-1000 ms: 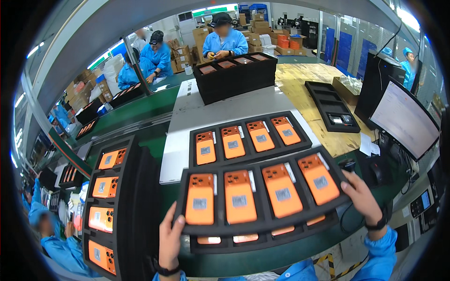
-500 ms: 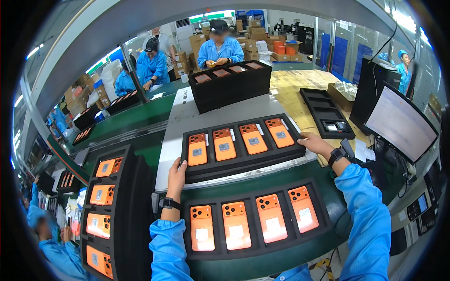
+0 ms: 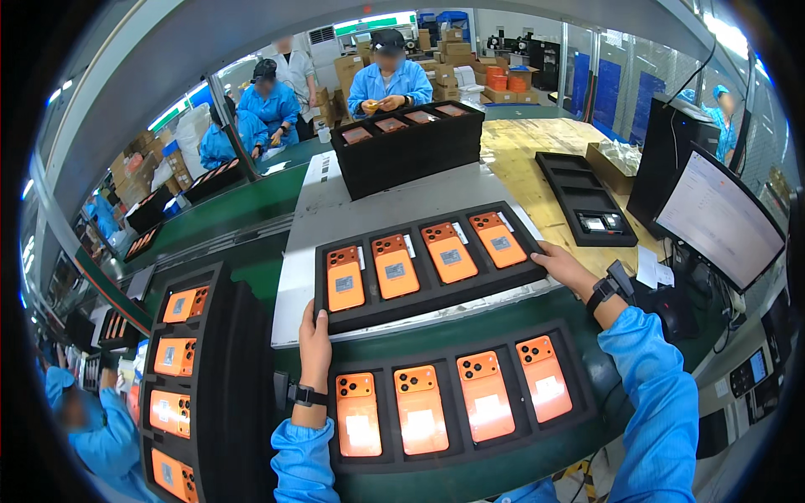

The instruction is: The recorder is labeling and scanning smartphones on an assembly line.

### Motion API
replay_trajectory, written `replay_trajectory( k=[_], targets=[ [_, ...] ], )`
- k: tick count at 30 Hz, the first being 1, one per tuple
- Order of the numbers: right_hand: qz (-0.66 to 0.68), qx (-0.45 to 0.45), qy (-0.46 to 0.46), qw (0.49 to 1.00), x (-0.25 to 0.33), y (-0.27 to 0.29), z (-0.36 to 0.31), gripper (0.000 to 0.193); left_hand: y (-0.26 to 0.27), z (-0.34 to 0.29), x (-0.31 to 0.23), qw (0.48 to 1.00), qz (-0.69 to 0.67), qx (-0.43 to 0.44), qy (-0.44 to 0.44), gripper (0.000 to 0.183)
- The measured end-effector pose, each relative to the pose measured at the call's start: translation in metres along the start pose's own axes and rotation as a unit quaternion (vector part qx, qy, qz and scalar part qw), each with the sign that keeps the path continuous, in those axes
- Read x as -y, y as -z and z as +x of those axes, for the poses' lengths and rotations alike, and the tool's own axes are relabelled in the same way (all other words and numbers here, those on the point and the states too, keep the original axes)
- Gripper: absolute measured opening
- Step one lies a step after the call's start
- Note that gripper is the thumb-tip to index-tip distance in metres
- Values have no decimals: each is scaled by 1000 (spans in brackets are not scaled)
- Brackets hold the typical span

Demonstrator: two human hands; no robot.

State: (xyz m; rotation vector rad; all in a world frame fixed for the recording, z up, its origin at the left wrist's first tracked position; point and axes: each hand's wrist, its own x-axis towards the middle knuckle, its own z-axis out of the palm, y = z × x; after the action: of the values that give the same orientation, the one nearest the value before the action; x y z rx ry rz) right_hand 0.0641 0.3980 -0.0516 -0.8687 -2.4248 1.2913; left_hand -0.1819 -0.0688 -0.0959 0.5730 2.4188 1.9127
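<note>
Between my two hands is a black foam tray (image 3: 436,298) over the light grey board, with several orange phones (image 3: 397,270) lying back-up in its slots. My left hand (image 3: 315,342) grips its left end, thumb at the near corner. At the right end, my right hand (image 3: 565,268) holds the edge with its fingers partly hidden. Closer to me on the green bench lies a second black foam tray (image 3: 387,412), also holding orange phones (image 3: 423,411) with pale labels on their backs. Neither hand touches that one.
Left stands a tall stack of black foam trays (image 3: 220,377) with phones on top. Beyond the board is another tray stack (image 3: 411,159); a co-worker (image 3: 387,82) in blue sits behind it. At right are a dark tray (image 3: 570,197), a monitor (image 3: 717,226) and a computer tower (image 3: 669,159).
The held tray has shifted slightly left, and its left end sits a little nearer me. Both my hands have kept their grip on it.
</note>
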Motion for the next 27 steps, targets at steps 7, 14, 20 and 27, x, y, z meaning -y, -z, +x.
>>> replay_trajectory(
  k=[7,14,20,27],
  targets=[
    [-21,-16,-24,999,-22,0,18,72,-14,21,-4,995,-87,23,44,48],
    [-133,25,-5,991,20,4,-16,72,5,22,16,994,-93,59,25,57],
    [-202,35,89,975,53,47,-151,80,37,-50,21,998,-61,6,8,55],
    [-175,-130,-9,976,-40,86,-270,88,36,-91,-3,981,38,169,-88,29]
  ],
)
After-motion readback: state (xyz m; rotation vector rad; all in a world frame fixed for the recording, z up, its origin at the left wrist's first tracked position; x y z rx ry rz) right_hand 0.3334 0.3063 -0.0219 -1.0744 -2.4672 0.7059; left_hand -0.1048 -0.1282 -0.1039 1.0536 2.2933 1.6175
